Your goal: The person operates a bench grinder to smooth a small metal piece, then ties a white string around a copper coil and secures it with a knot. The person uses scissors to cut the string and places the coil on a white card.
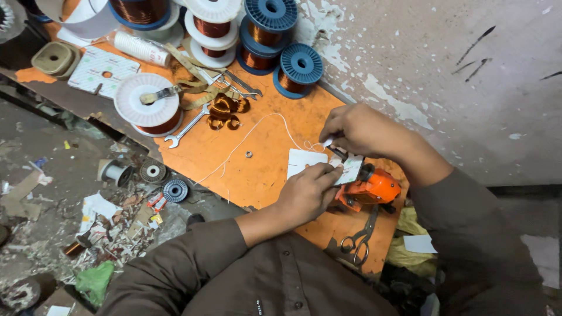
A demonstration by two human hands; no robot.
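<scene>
The left hand point(305, 195) lies palm-down at the near edge of the orange bench point(266, 169), fingers pressed together and pinning a white sheet of insulating paper point(305, 160) against the orange motor part point(370, 188). The right hand point(358, 130) hovers just above and behind, fingertips pinched on a small white piece at the end of a white thread point(263, 126); what exactly sits between thumb and forefinger is too small to tell. The thread runs from that pinch in a loose arc leftward over the bench top.

Judgement on the step in hand: the work appears to be tying or lacing paper to the part. It would be done well by keeping the left hand's pressure flat and steady so the sheet does not slip, drawing the thread taut without tearing the paper edge, and keeping the slack clear of the loose nut point(249, 154) and the copper coils point(225, 112).

The motor part is compact, bright orange with a dark end, resting on the bench just right of the left hand and partly covered by paper. The sheet is plain white, stiff-looking, with one corner lifted.

Surroundings: scissors point(360, 237) lie near the bench edge below the part; a spanner point(186, 127) lies beside a white spool point(147, 102) of copper wire; blue spools point(300, 69) stand at the rear against the flaking wall.
</scene>
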